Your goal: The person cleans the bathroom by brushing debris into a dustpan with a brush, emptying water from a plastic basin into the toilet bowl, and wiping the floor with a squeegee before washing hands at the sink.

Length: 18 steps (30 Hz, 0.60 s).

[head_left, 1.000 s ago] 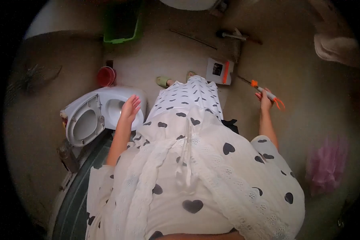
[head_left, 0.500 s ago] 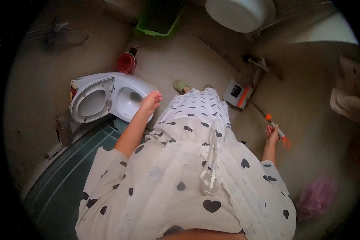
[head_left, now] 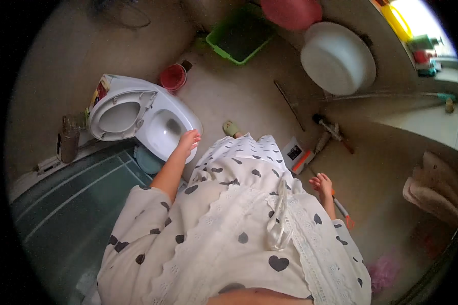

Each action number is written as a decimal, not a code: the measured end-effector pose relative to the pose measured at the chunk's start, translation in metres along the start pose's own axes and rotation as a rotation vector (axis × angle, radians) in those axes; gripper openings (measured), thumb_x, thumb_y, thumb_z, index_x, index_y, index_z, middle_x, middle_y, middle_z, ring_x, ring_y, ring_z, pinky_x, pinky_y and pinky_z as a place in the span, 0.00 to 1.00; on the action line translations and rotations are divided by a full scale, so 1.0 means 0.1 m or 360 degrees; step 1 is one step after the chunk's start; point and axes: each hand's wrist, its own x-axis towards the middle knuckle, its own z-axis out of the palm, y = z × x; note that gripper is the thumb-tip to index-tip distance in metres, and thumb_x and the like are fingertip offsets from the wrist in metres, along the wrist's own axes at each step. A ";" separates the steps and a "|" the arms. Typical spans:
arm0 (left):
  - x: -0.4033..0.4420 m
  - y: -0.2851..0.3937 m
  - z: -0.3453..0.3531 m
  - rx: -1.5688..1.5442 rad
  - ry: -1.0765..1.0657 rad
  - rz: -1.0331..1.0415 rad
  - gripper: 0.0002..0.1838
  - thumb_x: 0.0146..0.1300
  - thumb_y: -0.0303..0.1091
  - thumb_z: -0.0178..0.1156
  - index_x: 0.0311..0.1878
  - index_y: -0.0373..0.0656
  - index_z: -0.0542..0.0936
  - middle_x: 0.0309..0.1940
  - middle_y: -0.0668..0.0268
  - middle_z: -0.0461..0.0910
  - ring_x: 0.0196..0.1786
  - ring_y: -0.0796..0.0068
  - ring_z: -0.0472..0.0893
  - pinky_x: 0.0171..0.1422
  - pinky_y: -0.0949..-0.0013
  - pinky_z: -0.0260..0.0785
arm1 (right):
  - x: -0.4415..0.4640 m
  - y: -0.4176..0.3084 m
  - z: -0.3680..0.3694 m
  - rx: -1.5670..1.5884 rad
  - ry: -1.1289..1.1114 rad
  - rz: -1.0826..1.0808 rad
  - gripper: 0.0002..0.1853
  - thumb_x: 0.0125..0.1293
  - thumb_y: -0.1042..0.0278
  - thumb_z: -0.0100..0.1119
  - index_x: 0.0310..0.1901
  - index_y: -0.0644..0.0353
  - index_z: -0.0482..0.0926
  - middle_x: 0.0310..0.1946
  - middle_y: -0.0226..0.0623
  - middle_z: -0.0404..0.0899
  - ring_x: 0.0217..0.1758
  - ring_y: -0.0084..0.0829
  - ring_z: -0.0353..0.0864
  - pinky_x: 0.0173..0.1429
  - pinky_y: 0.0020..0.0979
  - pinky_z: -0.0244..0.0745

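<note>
My left hand (head_left: 190,141) hangs at the front edge of the white toilet (head_left: 188,118) in the head view, fingers loosely stretched, with nothing in it. The toilet's lid and seat (head_left: 118,116) are raised. I cannot tell whether this hand touches the rim. On the other side, my right hand (head_left: 321,184) is open with its fingers apart and holds nothing. A long thin tool with a grey and orange handle (head_left: 342,207) slants behind the right wrist, partly hidden by it. Close by, a white box with an orange stripe (head_left: 296,156) is low down.
A red bucket (head_left: 173,77), green bin (head_left: 241,38), white basin (head_left: 338,58) and pink basin (head_left: 294,11) are ahead. A thin dark stick (head_left: 288,104) lies before the right side. Glass panel (head_left: 81,198) at left; beige slippers (head_left: 435,188) and pink mesh puff (head_left: 384,272) at right.
The view has tilted up, bringing in the pink basin and the bottles at upper right. My right hand has moved forward and left, away from the grey and orange handle.
</note>
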 end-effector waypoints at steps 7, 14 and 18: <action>0.57 -0.45 -0.53 -0.0285 0.0091 -0.0013 0.17 0.56 0.44 0.53 0.47 0.49 0.72 0.37 0.73 0.74 0.39 0.80 0.73 0.46 0.68 0.61 | -0.15 -0.50 1.04 -0.0415 -0.0340 -0.0303 0.22 0.61 0.68 0.51 0.56 0.63 0.63 0.36 0.39 0.75 0.31 0.28 0.79 0.30 0.26 0.73; 0.38 -0.35 -0.30 -0.0411 0.0126 -0.0144 0.16 0.56 0.44 0.54 0.46 0.49 0.73 0.36 0.73 0.74 0.36 0.81 0.72 0.46 0.67 0.60 | 0.30 -0.89 1.63 -0.1326 -0.0450 -0.0493 0.23 0.58 0.69 0.55 0.56 0.64 0.67 0.38 0.42 0.78 0.36 0.26 0.78 0.36 0.27 0.73; 0.60 -0.20 -0.15 -0.0397 0.0201 -0.0218 0.16 0.56 0.45 0.54 0.46 0.50 0.73 0.38 0.73 0.76 0.38 0.80 0.73 0.46 0.67 0.61 | 0.63 -1.17 2.41 -0.0933 -0.0612 -0.0431 0.19 0.59 0.72 0.55 0.52 0.68 0.67 0.38 0.40 0.75 0.35 0.28 0.76 0.33 0.31 0.79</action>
